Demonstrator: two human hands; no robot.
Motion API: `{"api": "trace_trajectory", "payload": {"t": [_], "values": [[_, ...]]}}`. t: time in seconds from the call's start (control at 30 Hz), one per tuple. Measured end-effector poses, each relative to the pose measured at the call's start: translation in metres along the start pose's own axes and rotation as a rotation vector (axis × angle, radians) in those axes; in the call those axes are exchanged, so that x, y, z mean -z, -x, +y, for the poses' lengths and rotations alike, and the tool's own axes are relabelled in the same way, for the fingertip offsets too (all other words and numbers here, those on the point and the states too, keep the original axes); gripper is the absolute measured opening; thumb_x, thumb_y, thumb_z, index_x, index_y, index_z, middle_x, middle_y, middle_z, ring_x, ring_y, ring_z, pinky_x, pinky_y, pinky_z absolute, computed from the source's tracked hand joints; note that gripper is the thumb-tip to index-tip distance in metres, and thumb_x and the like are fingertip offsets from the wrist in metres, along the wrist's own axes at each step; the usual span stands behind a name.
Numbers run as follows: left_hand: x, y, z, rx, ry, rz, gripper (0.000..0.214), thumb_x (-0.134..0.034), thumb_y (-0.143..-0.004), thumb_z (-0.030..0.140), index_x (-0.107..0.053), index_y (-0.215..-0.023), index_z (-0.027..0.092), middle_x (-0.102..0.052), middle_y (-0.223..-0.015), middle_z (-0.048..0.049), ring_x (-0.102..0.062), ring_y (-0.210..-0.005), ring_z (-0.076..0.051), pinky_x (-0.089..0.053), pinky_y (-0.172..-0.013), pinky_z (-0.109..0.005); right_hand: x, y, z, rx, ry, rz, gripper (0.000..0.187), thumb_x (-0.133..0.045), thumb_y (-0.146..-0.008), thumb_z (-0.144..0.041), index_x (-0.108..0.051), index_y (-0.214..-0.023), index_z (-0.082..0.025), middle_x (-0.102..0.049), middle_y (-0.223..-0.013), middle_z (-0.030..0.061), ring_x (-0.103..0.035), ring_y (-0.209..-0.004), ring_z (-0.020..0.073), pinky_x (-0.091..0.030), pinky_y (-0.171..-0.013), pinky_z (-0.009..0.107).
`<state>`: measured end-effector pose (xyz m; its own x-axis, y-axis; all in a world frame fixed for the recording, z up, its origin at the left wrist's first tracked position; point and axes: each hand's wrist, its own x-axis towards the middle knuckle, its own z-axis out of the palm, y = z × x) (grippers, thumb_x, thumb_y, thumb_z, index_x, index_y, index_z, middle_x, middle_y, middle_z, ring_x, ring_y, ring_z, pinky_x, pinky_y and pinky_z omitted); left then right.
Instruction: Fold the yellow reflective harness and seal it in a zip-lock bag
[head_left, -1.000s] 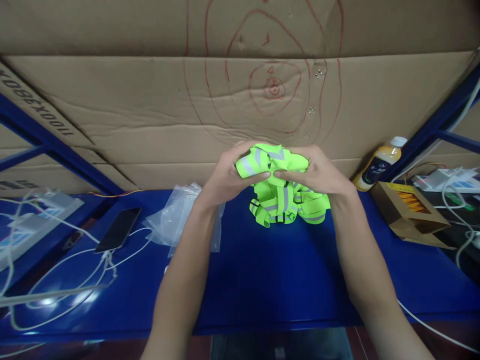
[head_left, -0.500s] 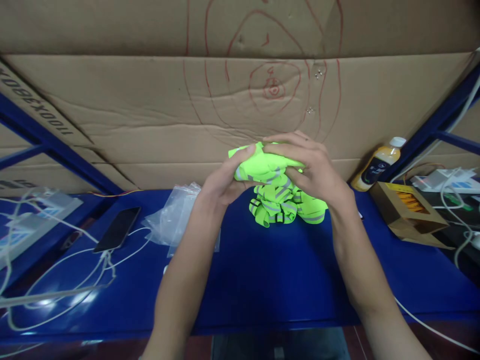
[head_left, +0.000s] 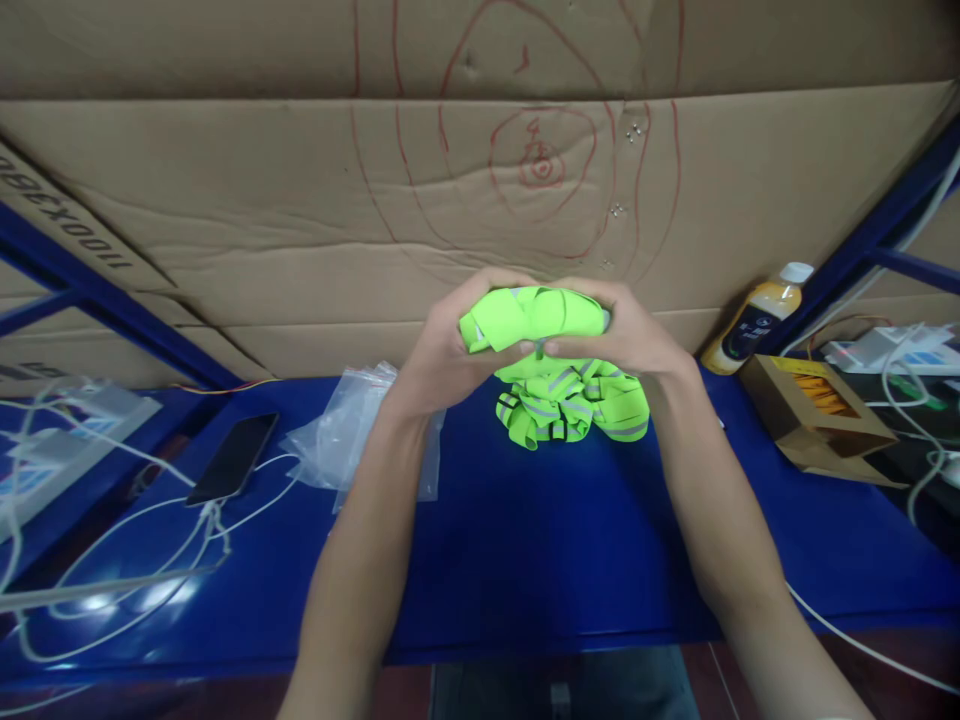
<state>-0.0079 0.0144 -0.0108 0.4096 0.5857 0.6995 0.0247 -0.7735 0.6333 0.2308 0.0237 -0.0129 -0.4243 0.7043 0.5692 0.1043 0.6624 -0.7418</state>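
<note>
Both my hands hold a bunched neon-green reflective strap (head_left: pixel 534 318) above the blue table (head_left: pixel 525 540). My left hand (head_left: pixel 439 355) wraps its fingers round the bundle's left side. From the right, my right hand (head_left: pixel 626 330) closes over it, thumb pressed against the underside. Just below and behind the held bundle lies a pile of more neon-green straps with grey reflective bands (head_left: pixel 574 412) on the table.
Clear plastic bags (head_left: pixel 352 435) lie left of the pile. A black phone (head_left: pixel 235 457) and white cables (head_left: pixel 112 560) sit at the left. A juice bottle (head_left: pixel 757 320) and an open cardboard box (head_left: pixel 825 415) stand at the right. A cardboard sheet (head_left: pixel 300 220) forms the back wall.
My right hand came down from on top of the bundle to grip its right side. The strap is now squeezed tighter between both hands.
</note>
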Motion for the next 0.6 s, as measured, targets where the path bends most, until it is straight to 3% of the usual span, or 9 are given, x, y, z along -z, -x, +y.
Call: {"api": "trace_trajectory", "payload": {"t": [0.2,0.3,0.4,0.5,0.6], "values": [[-0.012,-0.001,-0.022,-0.122,-0.022,0.063,0.063,-0.09,-0.078,0.068,-0.068,-0.118,0.023,-0.07,-0.111,-0.0056,-0.066,-0.098,-0.022,-0.054,-0.081,-0.033,-0.02,0.002,0.014,-0.248,-0.343,0.043,0.065,-0.104,-0.061,-0.038,-0.08,-0.12,-0.024,-0.079,-0.102,0.0018,-0.074,-0.081,0.021,-0.061,-0.06,0.03],[-0.019,-0.001,-0.03,-0.1,0.058,0.142,0.054,-0.082,-0.086,0.069,-0.07,-0.113,0.024,-0.069,-0.104,-0.0046,-0.064,-0.089,-0.02,-0.051,-0.076,-0.032,-0.028,-0.001,0.012,-0.232,-0.333,0.124,0.065,-0.104,-0.058,-0.036,-0.082,-0.118,-0.022,-0.081,-0.106,0.0031,-0.075,-0.089,0.0225,-0.064,-0.071,0.033],[-0.027,-0.002,-0.032,-0.068,0.032,0.294,0.041,-0.082,-0.09,0.061,-0.07,-0.103,0.024,-0.07,-0.097,-0.0027,-0.064,-0.084,-0.018,-0.051,-0.077,-0.032,-0.032,-0.006,0.011,-0.116,-0.2,0.204,0.06,-0.101,-0.059,-0.032,-0.082,-0.115,-0.02,-0.081,-0.114,0.0039,-0.074,-0.106,0.025,-0.061,-0.089,0.035],[-0.029,-0.004,-0.034,-0.046,-0.002,0.334,0.04,-0.085,-0.087,0.06,-0.071,-0.101,0.024,-0.07,-0.093,-0.0013,-0.064,-0.082,-0.017,-0.052,-0.076,-0.031,-0.036,-0.011,0.012,-0.032,-0.065,0.187,0.051,-0.094,-0.065,-0.031,-0.08,-0.113,-0.018,-0.079,-0.107,0.003,-0.071,-0.1,0.0233,-0.058,-0.089,0.036],[-0.026,-0.005,-0.039,-0.04,-0.012,0.359,0.041,-0.086,-0.086,0.059,-0.072,-0.101,0.024,-0.072,-0.096,-0.0022,-0.067,-0.087,-0.018,-0.055,-0.081,-0.032,-0.041,-0.013,0.015,-0.013,-0.083,0.147,0.058,-0.097,-0.064,-0.034,-0.077,-0.116,-0.019,-0.077,-0.112,0.0031,-0.07,-0.105,0.024,-0.057,-0.094,0.036]]}}
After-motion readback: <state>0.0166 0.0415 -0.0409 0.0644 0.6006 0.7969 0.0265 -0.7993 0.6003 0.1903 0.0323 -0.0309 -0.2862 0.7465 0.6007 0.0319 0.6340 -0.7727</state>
